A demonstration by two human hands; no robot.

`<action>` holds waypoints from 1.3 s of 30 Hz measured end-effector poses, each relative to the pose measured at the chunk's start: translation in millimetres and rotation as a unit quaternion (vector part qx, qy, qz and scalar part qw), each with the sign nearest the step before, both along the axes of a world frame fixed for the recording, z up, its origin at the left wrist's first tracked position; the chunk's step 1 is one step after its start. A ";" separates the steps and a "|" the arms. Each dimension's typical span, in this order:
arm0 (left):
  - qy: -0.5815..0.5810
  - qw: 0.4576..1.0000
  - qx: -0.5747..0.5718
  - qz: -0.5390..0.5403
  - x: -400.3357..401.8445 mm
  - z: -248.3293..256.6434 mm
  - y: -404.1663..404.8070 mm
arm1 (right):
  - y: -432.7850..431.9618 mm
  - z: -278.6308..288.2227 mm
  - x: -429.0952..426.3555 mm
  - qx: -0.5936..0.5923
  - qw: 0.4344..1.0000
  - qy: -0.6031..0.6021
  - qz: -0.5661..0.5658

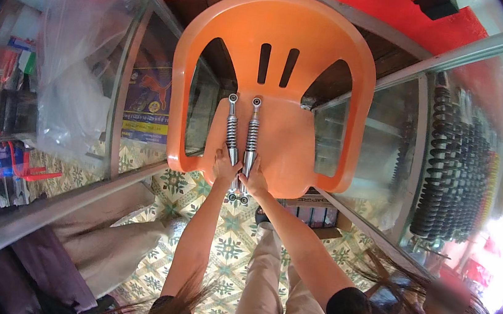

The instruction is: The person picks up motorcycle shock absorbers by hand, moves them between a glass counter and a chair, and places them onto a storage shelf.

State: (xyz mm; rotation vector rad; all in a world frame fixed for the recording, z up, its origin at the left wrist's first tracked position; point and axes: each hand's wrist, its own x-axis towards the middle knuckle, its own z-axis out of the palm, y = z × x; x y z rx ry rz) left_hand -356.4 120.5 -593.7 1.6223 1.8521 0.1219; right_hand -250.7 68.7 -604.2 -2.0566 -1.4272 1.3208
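Two chrome shock absorbers with coil springs lie side by side on the seat of an orange plastic chair, their upper eyelets towards the backrest. My left hand [225,167] is closed round the lower chrome body of the left shock absorber [232,131]. Around the lower body of the right shock absorber [253,131] is my right hand [254,178]. The thumbs nearly meet between the two. Both lower eyelets stick out past the front edge of the chair [284,151], close together over the tiled floor.
Glass display cases flank the chair; the right case [419,111] shows a row of dark coil springs [449,179]. A plastic bag [81,58] is at the left. An open cardboard box [334,208] sits on the floor by the chair. Another person's legs [115,248] are at lower left.
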 end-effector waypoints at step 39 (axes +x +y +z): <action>-0.120 0.989 0.083 0.008 85.9 117.7 -249.7 | -321.4 269.8 206.7 -0.006 0.992 -0.107 -0.061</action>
